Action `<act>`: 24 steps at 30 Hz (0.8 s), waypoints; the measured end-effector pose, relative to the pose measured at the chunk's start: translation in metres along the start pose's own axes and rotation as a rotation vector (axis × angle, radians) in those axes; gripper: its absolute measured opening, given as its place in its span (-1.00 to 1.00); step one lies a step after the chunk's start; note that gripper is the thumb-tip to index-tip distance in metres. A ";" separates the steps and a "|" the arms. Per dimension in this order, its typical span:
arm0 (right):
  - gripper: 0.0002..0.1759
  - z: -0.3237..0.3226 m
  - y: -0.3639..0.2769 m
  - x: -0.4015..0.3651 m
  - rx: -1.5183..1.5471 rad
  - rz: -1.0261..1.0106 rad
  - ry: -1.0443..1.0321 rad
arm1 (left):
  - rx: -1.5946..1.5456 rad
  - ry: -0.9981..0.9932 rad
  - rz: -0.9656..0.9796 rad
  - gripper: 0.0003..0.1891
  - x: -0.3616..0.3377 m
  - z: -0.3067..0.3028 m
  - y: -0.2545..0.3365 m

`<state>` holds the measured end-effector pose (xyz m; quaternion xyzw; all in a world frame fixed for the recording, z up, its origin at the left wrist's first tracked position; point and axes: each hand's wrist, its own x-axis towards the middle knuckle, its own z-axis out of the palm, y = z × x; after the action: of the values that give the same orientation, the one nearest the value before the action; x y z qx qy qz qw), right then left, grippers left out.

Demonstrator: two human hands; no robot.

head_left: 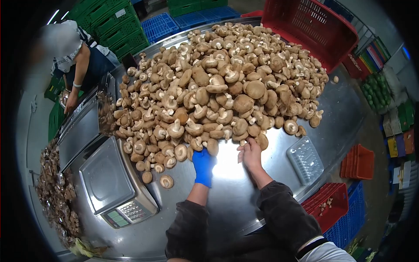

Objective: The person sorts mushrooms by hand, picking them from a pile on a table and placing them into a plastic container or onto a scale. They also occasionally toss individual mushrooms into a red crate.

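Your left grip (203, 167) and right grip (251, 155) are reaching the mushrooms (243, 104), hold unclear; you should be handling gently.

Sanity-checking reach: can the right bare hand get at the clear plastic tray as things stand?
Probably yes. The right hand is at the edge of the mushrooms, and only bare steel tabletop shows between it and the clear plastic tray.

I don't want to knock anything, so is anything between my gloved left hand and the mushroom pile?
Nothing visible does: your gloved left hand is at the near edge of the mushroom pile. The scale sits off to the left, the clear tray to the right.
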<state>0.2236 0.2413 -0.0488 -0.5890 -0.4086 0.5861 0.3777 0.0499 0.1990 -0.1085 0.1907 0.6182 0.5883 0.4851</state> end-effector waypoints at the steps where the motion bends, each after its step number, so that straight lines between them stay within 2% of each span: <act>1: -0.56 0.001 -0.003 -0.006 0.027 -0.004 0.011 | -0.160 -0.017 -0.009 -0.86 -0.008 0.001 0.007; 4: -0.51 -0.001 0.009 -0.020 0.094 -0.071 0.020 | -0.033 -0.051 -0.044 -0.81 -0.040 -0.005 0.037; 5: -0.49 -0.003 0.013 -0.024 0.091 -0.081 -0.001 | -0.040 -0.037 0.001 -0.71 -0.046 -0.007 0.033; 8: -0.48 -0.007 0.019 -0.038 0.124 -0.085 -0.015 | -0.123 -0.050 0.039 -0.61 -0.059 -0.015 0.025; 16: -0.48 -0.002 0.022 -0.071 0.069 -0.112 -0.091 | -0.099 -0.101 0.027 -0.45 -0.095 -0.060 0.041; 18: -0.50 0.009 0.001 -0.087 0.080 -0.095 -0.168 | -0.036 -0.139 0.156 -0.38 -0.105 -0.079 0.057; 19: -0.50 0.018 -0.009 -0.095 0.123 -0.055 -0.193 | -0.035 -0.124 0.162 -0.38 -0.110 -0.093 0.068; 22: -0.50 0.055 -0.028 -0.106 0.211 -0.016 -0.285 | 0.051 -0.174 0.126 -0.32 -0.121 -0.137 0.115; 24: -0.49 0.088 -0.040 -0.116 0.063 -0.034 -0.366 | 0.086 -0.158 0.065 -0.29 -0.129 -0.171 0.144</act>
<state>0.1369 0.1465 0.0302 -0.4535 -0.4618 0.6895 0.3251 -0.0801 0.0358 0.0436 0.2771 0.5963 0.5597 0.5043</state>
